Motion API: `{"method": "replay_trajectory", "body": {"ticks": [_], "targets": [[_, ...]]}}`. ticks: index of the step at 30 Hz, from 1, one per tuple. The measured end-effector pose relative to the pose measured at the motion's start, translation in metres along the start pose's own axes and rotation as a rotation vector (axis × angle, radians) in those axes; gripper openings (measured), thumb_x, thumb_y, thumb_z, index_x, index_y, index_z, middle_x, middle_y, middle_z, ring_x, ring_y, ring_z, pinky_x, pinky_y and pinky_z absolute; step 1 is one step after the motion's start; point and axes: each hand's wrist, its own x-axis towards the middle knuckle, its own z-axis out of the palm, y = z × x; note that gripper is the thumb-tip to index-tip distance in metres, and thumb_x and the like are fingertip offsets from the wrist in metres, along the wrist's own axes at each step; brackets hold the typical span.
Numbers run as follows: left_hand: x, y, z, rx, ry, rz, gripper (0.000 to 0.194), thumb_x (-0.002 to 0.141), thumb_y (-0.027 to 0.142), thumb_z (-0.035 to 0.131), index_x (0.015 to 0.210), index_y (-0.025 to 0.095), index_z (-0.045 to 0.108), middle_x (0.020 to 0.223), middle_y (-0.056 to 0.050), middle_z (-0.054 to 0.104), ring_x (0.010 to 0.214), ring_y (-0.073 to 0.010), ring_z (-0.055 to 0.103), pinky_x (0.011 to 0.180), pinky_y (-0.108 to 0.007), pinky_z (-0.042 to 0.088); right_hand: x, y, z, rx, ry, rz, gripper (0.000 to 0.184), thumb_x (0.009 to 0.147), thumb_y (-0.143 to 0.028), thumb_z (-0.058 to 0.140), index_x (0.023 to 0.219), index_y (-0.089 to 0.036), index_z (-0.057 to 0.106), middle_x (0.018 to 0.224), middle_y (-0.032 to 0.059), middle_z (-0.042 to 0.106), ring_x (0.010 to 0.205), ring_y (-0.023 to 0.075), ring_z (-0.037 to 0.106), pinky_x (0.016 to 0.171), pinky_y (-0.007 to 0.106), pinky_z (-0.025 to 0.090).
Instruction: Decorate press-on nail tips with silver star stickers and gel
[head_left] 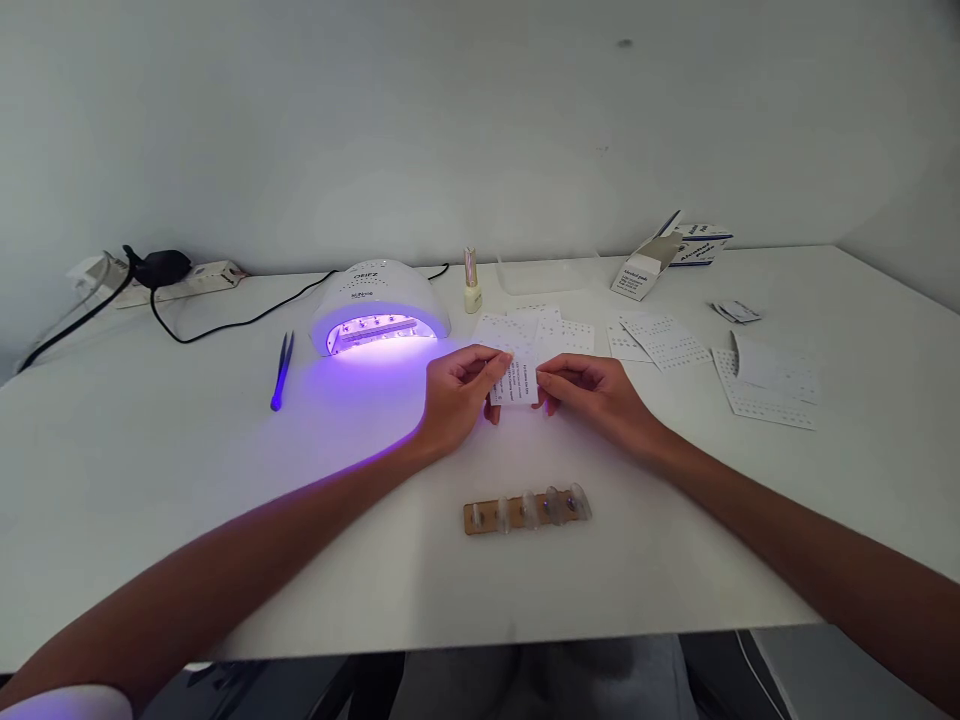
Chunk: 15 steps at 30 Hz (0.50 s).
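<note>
Left hand [457,398] and right hand [596,392] pinch a flat white paper-like packet [517,382] by opposite edges. This likely steadies it

My bare left hand [459,395] is pinching the small white rectangular printed packet [516,384] at its left side, thumb lying over its face, fingers curling behind. My bare right hand [592,392] is gripping its right edge between thumb and fingers. My bare forearms [277,555] are slanting toward it.

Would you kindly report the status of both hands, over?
Left hand holding small printed packet; right hand at its right edge. Brown strip bearing clear tips lies nearer the person, apart from both hands.
</note>
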Motion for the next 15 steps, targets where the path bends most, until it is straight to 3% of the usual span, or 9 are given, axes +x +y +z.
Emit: {"method": "replay_trajectory", "body": {"ticks": [5, 8, 12, 15], "targets": [[0.0024, -0.0027, 0.0003, 0.04, -0.066, -0.039, 0.026, 0.084, 0.038, 0.061, 0.074, 0.013, 0.065, 0.055, 0.0, 0.062, 0.037, -0.0076, 0.052, 0.035, -0.021, 0.043, -0.0009, 0.0025, 0.0015, -0.062, 0.01, -0.013, 0.013, 0.081, -0.03, 0.063, 0.088, -0.019, 0.066, 0.073, 0.0012, 0.067, 0.063, 0.0131, 0.059, 0.067, 0.03, 0.048], [0.0034, -0.0051, 0.0007, 0.153, -0.035, -0.011, 0.022, 0.082, 0.037, 0.064, 0.08, 0.015, 0.068, 0.069, -0.002, 0.067, 0.055, -0.0098, 0.06, 0.046, -0.021, 0.049, -0.0015, 0.0029, 0.003, -0.075, 0.028, -0.027, 0.009, 0.081, -0.027, 0.062, 0.083, -0.019, 0.065, 0.069, 0.0, 0.066, 0.061, 0.0123, 0.058, 0.065, 0.029, 0.048], [0.0003, -0.0064, 0.0029, 0.452, 0.043, 0.258, 0.023, 0.078, 0.029, 0.069, 0.099, 0.018, 0.067, 0.1, -0.007, 0.066, 0.093, -0.016, 0.061, 0.078, -0.03, 0.053, -0.0013, 0.0051, 0.0039, -0.146, 0.133, -0.05, 0.006, 0.078, -0.024, 0.063, 0.077, -0.019, 0.065, 0.065, -0.0009, 0.063, 0.061, 0.013, 0.058, 0.063, 0.028, 0.047], [-0.0032, -0.0085, 0.0041, 0.592, -0.015, 0.529, 0.034, 0.077, 0.029, 0.071, 0.109, 0.017, 0.065, 0.111, -0.01, 0.064, 0.109, -0.0208, 0.056, 0.094, -0.039, 0.049, -0.0015, 0.0052, 0.0034, -0.196, 0.191, -0.088, 0.004, 0.078, -0.023, 0.063, 0.077, -0.019, 0.065, 0.07, 0.0, 0.064, 0.065, 0.0141, 0.06, 0.066, 0.029, 0.047]]}}
